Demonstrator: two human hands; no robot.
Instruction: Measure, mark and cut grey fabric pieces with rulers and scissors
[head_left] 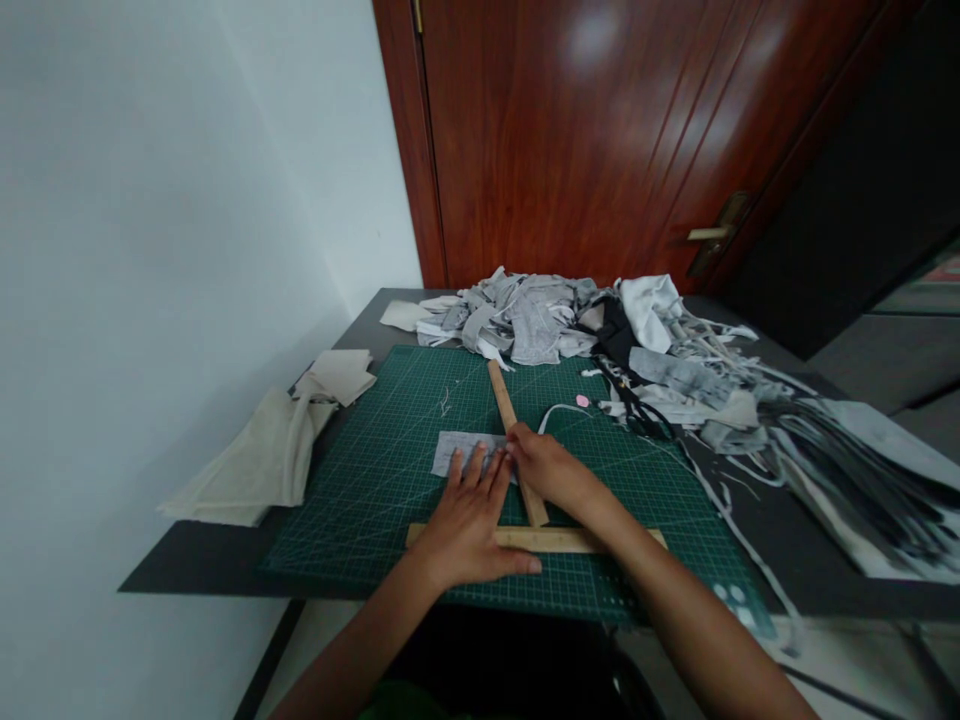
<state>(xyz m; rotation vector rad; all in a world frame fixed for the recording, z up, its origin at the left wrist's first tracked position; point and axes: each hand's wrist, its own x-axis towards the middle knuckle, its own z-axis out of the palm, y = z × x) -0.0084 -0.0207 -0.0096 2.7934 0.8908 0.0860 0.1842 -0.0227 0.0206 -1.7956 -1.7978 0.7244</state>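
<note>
Left hand [469,525]: fingers spread flat, fingertips on the grey fabric piece [456,452], palm over the wooden T-square [517,415].
Right hand [547,467]: fingers curled against the T-square's blade at the fabric's right edge; whether they grip anything cannot be told.
Green cutting mat [360,500] beneath; its print is too small to read.

Scrap pile [525,320], folded cloth [255,460], wooden door [600,130]

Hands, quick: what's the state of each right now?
Left hand: open, fingers spread flat on the grey fabric piece and wooden T-ruler.
Right hand: fingers curled against the T-ruler; cannot tell if it holds anything.
</note>
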